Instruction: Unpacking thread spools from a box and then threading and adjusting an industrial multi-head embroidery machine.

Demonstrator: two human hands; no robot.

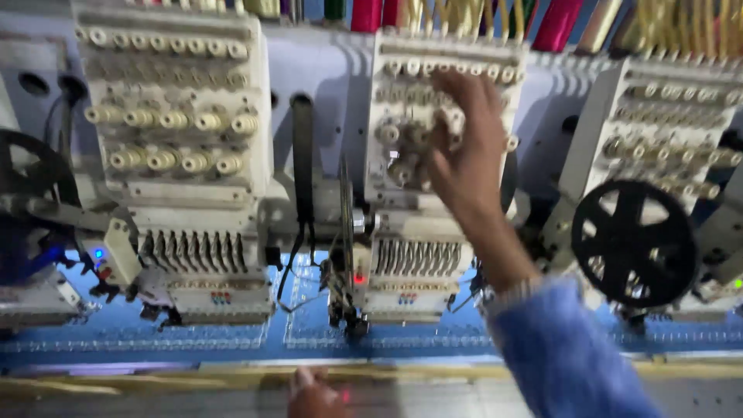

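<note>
My right hand point(463, 147) is raised in front of the middle embroidery head point(433, 101), its fingers at the cream tension knobs on that head's upper face; motion blur hides whether it pinches a knob or thread. A blue sleeve point(565, 348) covers the forearm. My left hand point(313, 395) shows only partly at the bottom edge, resting low by the front rail point(155, 378), fingers loosely curled, nothing visible in it. Below the middle head its needle bars point(414, 259) stand over blue fabric point(232, 337).
Another embroidery head point(178, 116) stands at left and a third point(665, 131) at right with a black spoked wheel point(635, 241) in front of it. A second black wheel point(27, 166) sits far left. Coloured thread cones point(557, 23) line the top.
</note>
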